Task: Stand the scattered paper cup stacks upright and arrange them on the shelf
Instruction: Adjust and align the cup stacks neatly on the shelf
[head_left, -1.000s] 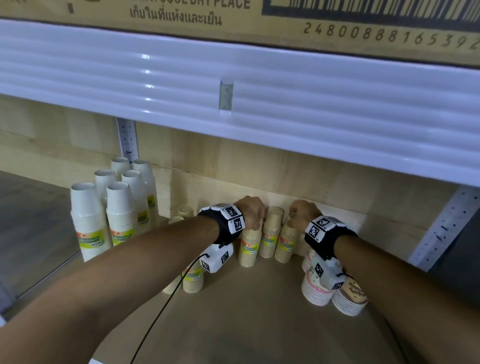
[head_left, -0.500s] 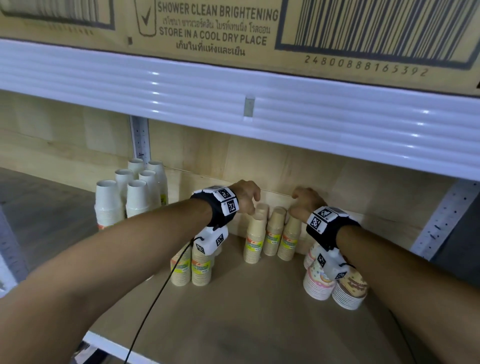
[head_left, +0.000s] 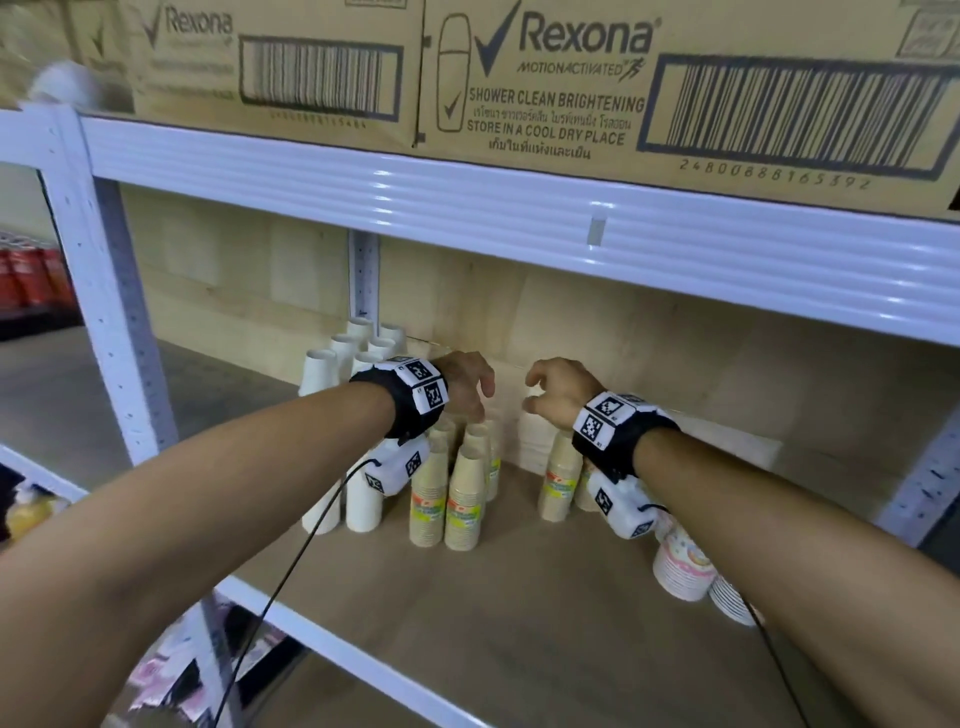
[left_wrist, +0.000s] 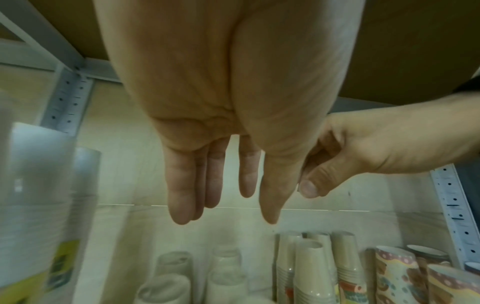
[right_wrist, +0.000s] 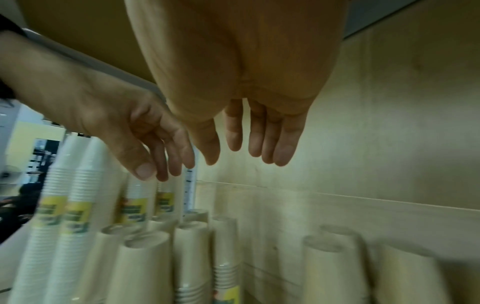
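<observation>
Several brown paper cup stacks (head_left: 462, 493) stand upside down in the middle of the wooden shelf (head_left: 519, 623), with one more brown stack (head_left: 561, 480) a little to their right. White cup stacks (head_left: 358, 353) stand at the back left. My left hand (head_left: 475, 400) hovers just above the brown group with relaxed fingers and holds nothing. My right hand (head_left: 535, 389) hangs beside it, loosely curled and empty. In the left wrist view the left hand (left_wrist: 226, 216) points down over the brown stacks (left_wrist: 311, 267). In the right wrist view the right hand (right_wrist: 244, 156) hangs above brown stacks (right_wrist: 192, 257).
Short stacks of patterned cups (head_left: 680, 566) sit at the right under my right forearm. A white shelf beam (head_left: 519, 208) runs low overhead with cardboard boxes (head_left: 519, 78) on it. A white upright post (head_left: 98, 312) stands at the left. Bare board lies in front of the stacks.
Both hands have come up off the tops of the brown stacks and their fingers have loosened. The head view has pulled back and tilted upward.
</observation>
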